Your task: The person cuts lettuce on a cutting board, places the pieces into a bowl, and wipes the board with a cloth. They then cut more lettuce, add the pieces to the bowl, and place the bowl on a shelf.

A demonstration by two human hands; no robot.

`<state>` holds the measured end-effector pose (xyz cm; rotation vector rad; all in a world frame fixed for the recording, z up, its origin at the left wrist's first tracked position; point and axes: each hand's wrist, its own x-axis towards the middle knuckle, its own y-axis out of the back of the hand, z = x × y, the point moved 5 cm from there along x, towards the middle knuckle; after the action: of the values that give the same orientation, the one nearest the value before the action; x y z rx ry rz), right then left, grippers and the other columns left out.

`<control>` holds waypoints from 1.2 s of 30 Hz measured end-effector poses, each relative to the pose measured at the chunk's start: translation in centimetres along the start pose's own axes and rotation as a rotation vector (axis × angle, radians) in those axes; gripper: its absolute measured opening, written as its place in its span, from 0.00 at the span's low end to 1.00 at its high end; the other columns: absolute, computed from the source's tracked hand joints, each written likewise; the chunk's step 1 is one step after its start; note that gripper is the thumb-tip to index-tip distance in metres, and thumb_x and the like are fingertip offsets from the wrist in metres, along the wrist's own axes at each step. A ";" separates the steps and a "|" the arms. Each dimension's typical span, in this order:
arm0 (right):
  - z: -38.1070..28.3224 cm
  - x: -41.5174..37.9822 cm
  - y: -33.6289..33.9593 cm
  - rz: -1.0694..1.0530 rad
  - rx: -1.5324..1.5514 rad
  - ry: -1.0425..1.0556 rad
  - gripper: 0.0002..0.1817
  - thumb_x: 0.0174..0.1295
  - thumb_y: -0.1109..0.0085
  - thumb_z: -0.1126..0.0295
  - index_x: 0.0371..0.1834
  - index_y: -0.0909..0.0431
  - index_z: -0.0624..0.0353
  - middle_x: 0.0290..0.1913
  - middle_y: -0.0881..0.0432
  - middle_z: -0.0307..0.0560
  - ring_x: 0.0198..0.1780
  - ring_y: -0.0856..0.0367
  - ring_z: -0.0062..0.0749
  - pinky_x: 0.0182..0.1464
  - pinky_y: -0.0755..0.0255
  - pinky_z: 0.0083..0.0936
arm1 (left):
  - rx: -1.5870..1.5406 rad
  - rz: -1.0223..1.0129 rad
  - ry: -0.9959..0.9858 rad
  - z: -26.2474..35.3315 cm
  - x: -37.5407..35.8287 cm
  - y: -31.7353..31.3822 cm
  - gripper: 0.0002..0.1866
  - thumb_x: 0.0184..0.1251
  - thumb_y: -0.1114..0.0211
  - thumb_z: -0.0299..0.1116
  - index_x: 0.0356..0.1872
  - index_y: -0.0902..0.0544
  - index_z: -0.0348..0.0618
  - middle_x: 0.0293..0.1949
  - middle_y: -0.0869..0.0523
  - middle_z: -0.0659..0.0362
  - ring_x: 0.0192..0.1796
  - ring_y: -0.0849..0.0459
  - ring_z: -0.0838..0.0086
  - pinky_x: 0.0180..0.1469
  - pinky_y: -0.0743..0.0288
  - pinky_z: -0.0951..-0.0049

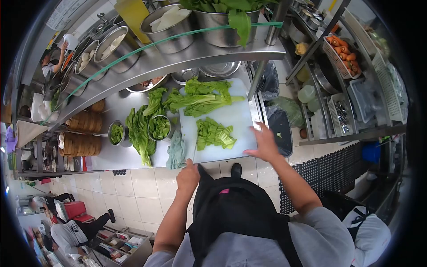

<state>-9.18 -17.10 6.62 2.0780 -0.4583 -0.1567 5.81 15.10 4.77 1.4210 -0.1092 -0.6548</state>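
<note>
A white cutting board [244, 120] lies on the steel counter before me. Chopped leafy greens [214, 134] sit in a pile on its near half, and uncut leafy greens [207, 100] lie across its far part. My left hand [187, 177] is closed at the board's near left corner, apparently around a knife [194, 152] whose thin blade shows nearly edge-on. Fingers spread, my right hand [265, 144] is at the board's right edge and holds nothing. A pale green cloth or glove [176, 151] lies beside the board, close to my left hand.
Left of the board are whole greens [138, 133] and two metal containers of cut greens [159, 127] [116, 133]. Bamboo steamers [80, 143] stand farther left. A steel shelf [178, 64] with pots crosses above the counter. A bin [279, 133] stands at right; people are at far left.
</note>
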 end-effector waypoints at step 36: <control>-29.4 23.3 -18.9 -0.161 -0.075 0.289 0.32 0.49 0.22 0.59 0.61 0.17 0.47 0.61 0.23 0.44 0.68 0.29 0.47 0.67 0.35 0.50 | -0.449 -0.161 -0.190 -17.2 -5.9 5.2 0.14 0.81 0.41 0.45 0.48 0.28 0.45 0.27 0.14 0.40 0.34 0.13 0.36 0.39 0.20 0.38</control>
<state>25.70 6.19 7.74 2.0217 -0.1081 0.0323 10.54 33.03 8.42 0.9400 0.0054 -0.8855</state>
